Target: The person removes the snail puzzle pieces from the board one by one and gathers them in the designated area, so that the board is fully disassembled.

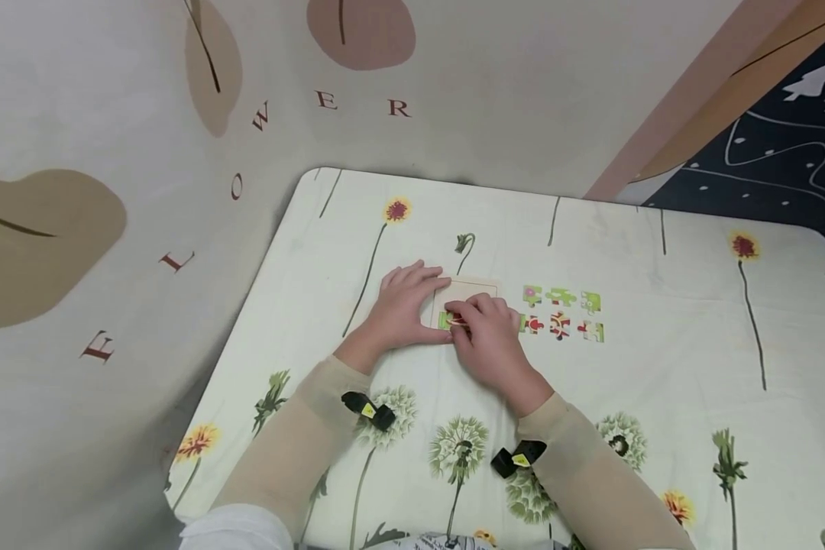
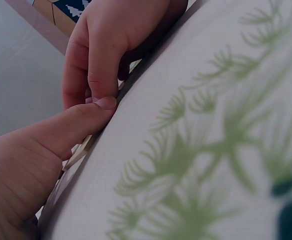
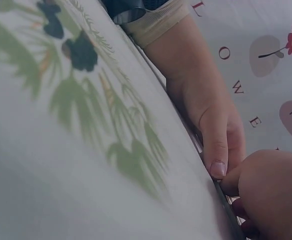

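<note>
A shallow wooden puzzle tray (image 1: 464,286) lies on the table between the two hands. My left hand (image 1: 406,305) rests at its left side, fingers spread straight toward the far edge and thumb along the near edge. In the tray's near left part is a green and red puzzle piece (image 1: 444,320). Over it bends my right hand (image 1: 490,336), thumb and fingers pinching at the piece and partly hiding it. Both hands meet at the tray's near edge in the left wrist view, where the left thumb (image 2: 88,117) lies by the right fingers.
Right of the tray, loose puzzle pieces lie in two rows: green ones such as the middle piece (image 1: 561,296) at the back, red and white ones such as this piece (image 1: 560,325) in front. A flower-print cloth (image 1: 667,344) covers the table. A printed curtain (image 1: 495,114) stands behind.
</note>
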Demonstrator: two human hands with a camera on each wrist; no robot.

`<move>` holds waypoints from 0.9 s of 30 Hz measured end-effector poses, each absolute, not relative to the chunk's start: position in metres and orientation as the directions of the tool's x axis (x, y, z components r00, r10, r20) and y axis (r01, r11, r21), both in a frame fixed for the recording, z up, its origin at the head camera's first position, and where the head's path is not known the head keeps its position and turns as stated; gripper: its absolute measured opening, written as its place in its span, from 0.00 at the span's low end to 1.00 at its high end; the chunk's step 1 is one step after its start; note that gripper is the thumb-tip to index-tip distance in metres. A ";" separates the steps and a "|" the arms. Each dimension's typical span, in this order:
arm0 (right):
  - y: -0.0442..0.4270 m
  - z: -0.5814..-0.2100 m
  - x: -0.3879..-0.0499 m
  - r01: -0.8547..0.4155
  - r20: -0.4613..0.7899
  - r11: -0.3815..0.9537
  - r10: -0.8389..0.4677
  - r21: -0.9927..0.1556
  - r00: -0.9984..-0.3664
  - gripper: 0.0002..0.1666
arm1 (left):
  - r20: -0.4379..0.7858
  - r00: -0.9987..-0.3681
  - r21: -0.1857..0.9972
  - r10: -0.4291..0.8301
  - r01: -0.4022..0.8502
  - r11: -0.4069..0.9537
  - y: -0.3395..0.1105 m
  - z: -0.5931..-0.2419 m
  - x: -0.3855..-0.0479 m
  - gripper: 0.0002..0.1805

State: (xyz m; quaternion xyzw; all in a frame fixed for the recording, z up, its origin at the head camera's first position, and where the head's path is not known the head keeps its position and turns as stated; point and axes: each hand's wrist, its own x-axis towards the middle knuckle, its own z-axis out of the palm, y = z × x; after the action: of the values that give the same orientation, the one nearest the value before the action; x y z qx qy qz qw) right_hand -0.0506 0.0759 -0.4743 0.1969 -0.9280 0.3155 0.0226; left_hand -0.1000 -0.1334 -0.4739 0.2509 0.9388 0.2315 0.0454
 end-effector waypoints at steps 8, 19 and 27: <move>0.075 -0.475 -0.052 -0.357 0.172 0.713 -0.320 -0.603 -0.932 0.17 | 0.034 -0.871 0.465 0.491 0.448 0.764 -0.133 -0.476 -0.101 0.55; 0.076 -0.476 -0.053 -0.361 0.179 0.710 -0.320 -0.605 -0.930 0.16 | 0.032 -0.870 0.458 0.492 0.451 0.766 -0.133 -0.476 -0.101 0.55; 0.075 -0.473 -0.054 -0.346 0.146 0.721 -0.326 -0.601 -0.934 0.16 | 0.021 -0.872 0.463 0.490 0.443 0.768 -0.133 -0.473 -0.100 0.56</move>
State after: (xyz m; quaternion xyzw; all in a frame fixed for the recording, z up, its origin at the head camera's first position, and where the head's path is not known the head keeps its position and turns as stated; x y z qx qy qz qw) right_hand -0.0540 0.0752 -0.4726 0.1811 -0.9274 0.3269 0.0149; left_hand -0.1001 -0.1332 -0.4731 0.2484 0.9387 0.2335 0.0505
